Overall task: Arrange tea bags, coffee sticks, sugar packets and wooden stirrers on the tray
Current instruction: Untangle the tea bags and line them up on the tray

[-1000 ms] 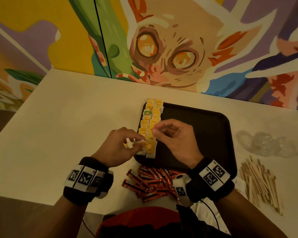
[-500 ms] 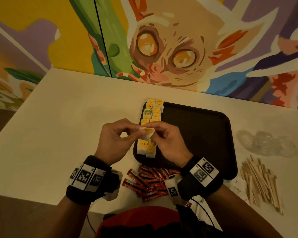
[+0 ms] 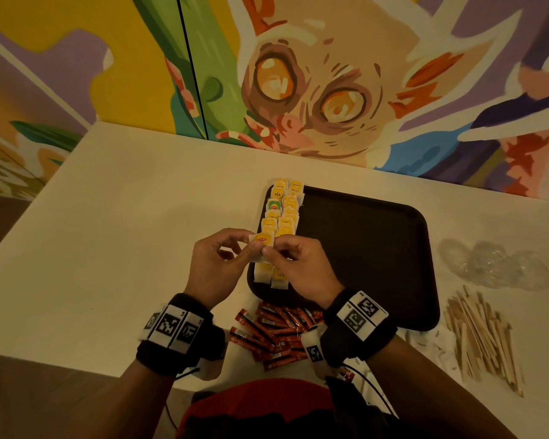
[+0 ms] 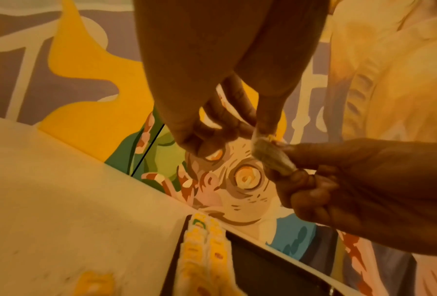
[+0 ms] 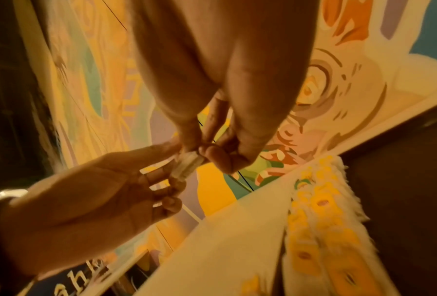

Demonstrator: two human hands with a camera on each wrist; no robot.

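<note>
Tea bag (image 3: 261, 239) now lifted slightly; both hands pinching it, seemingly above tray (image 3: 362, 248).

Both forearms are showing bare. The left wrist is wearing a black band (image 3: 179, 339) carrying a row of three white square-code tags. The right wrist is wearing a matching black band (image 3: 360, 327), with two coded tags on top and a third on its inner side. A thin dark cable (image 3: 374, 396) is trailing from it. A red garment (image 3: 260, 407) is showing at the near edge.
</note>
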